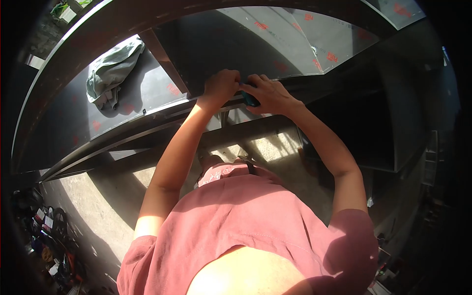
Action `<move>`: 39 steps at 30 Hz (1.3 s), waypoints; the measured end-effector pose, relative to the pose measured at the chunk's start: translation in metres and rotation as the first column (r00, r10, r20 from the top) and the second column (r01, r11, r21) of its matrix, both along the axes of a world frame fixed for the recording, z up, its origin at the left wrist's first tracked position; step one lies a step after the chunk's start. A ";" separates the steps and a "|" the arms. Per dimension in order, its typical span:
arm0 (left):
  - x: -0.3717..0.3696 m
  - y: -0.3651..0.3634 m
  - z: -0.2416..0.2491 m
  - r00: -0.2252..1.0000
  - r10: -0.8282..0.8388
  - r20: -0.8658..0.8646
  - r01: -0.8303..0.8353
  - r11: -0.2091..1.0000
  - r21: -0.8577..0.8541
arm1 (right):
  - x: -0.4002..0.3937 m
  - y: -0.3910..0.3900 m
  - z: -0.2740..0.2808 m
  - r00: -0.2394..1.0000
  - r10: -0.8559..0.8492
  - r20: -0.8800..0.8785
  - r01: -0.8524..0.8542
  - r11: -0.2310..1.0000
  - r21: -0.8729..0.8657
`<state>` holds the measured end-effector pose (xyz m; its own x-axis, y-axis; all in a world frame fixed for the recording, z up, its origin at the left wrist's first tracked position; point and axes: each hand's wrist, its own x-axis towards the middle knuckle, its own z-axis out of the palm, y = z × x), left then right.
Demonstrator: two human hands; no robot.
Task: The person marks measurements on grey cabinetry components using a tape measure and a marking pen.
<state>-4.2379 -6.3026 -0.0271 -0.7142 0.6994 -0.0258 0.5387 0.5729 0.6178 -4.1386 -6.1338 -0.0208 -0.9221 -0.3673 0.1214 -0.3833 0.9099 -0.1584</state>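
Observation:
My right hand (269, 95) is wrapped round a small teal-and-dark handheld object (250, 99), whose kind I cannot make out. Just to its left, my left hand (222, 87) is closed, with its fingertips close to the right hand's. What the left fingers pinch, if anything, is hidden. Both hands are at the near edge of a dark metal structure (162, 114), over its long front rail. Beyond them lies a grey panel (287, 37) printed with red lettering.
A crumpled grey-green cloth (112, 73) lies on the left panel section, beside an upright divider (164, 61). A curved frame edge (44, 66) arches round the far side. Below is a concrete floor (88, 206), with assorted clutter (51, 241) at the lower left.

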 end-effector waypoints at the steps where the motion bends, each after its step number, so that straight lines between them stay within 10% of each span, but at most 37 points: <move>1: 0.000 0.001 0.003 1.000 -0.010 -0.001 0.010 1.000 0.003 | 0.000 0.001 -0.001 1.000 0.011 0.017 -0.010 1.000 -0.007; 8: 0.021 0.012 0.011 0.992 -0.114 -0.056 0.095 0.959 -0.267 | 0.022 0.011 -0.018 0.989 0.146 -0.003 -0.146 0.988 -0.056; 13: 0.074 0.032 0.046 0.999 0.004 0.037 -0.009 0.991 0.135 | 0.073 0.063 -0.008 0.989 0.058 0.136 -0.044 0.993 -0.107; 25: 0.108 0.085 0.022 0.930 -0.188 0.315 0.117 0.966 0.230 | 0.121 0.257 0.015 0.896 -0.359 0.260 0.343 0.933 0.105; 39: 0.096 0.175 -0.006 0.972 -0.099 0.214 0.011 0.925 0.379 | 0.077 0.288 0.012 0.968 -0.158 0.193 0.154 0.987 0.040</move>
